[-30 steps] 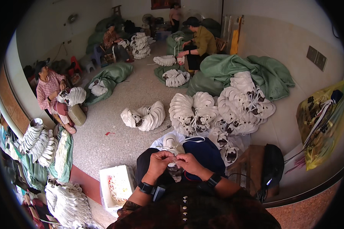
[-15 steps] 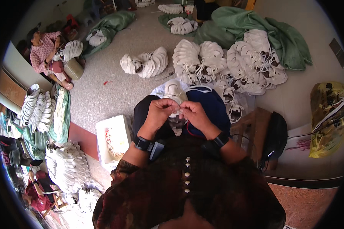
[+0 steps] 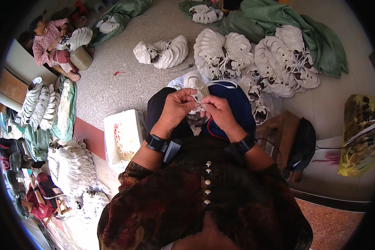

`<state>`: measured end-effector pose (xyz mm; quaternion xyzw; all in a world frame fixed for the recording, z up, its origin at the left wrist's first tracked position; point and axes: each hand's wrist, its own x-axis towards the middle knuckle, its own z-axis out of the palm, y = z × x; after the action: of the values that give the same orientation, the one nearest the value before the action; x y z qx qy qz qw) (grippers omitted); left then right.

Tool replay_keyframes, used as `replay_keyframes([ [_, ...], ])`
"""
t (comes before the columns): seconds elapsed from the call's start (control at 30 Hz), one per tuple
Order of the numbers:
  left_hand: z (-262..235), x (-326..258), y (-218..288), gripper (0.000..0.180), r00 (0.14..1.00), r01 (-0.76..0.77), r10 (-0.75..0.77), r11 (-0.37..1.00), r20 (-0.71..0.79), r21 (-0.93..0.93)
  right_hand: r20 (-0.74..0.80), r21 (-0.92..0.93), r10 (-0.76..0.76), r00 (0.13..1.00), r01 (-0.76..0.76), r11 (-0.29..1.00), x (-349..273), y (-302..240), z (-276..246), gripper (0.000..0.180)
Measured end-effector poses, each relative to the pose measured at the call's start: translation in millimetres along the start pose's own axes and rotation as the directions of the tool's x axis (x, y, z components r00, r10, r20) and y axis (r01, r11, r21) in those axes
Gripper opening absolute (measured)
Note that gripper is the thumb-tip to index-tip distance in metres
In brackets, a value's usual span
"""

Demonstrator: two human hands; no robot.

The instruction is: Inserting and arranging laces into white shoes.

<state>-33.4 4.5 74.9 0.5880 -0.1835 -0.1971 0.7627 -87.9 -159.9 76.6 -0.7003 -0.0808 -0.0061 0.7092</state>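
Observation:
A white shoe upper [image 3: 193, 80] rests on my lap, its rounded toe pointing away from me. Both hands meet over its lacing area. My left hand [image 3: 175, 109] pinches with thumb and forefinger, closed on white shoelace. Fingertips of my right hand [image 3: 221, 113] press together beside it, also on the lace. A loose stretch of white shoelace [image 3: 224, 82] curves out to the right over the dark blue cloth on my thigh. The exact lace hole being worked is hidden behind my fingers.
A white box [image 3: 131, 125] of pale laces stands at my left. Stacked white shoe uppers [image 3: 212, 50] lie ahead, near a green sack [image 3: 321, 46]. To my right are a wooden stool [image 3: 275, 129] and a black bag [image 3: 303, 146]. A seated person [image 3: 50, 41] works at far left.
The view has shifted slightly. My hands have opened a little apart at the knuckles while their fingertips stay together over the shoe. More of the lace shows at the right.

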Motion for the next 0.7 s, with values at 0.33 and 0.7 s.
replay_keyframes([
  [0.33, -4.9, 0.1, -5.3, 0.005, 1.000, 0.011, -0.010, 1.000, -0.025, 0.025, 0.042, -0.112, 0.022, 0.999, -0.017, 0.994, 2.4, 8.7, -4.9, 0.008],
  [0.7, -3.2, -3.0, 3.2, 0.004, 1.000, -0.003, -0.001, 0.992, 0.031, 0.130, 0.125, -0.569, -0.288, 0.949, 0.306, 0.763, -1.8, -2.8, 0.5, 0.011],
])
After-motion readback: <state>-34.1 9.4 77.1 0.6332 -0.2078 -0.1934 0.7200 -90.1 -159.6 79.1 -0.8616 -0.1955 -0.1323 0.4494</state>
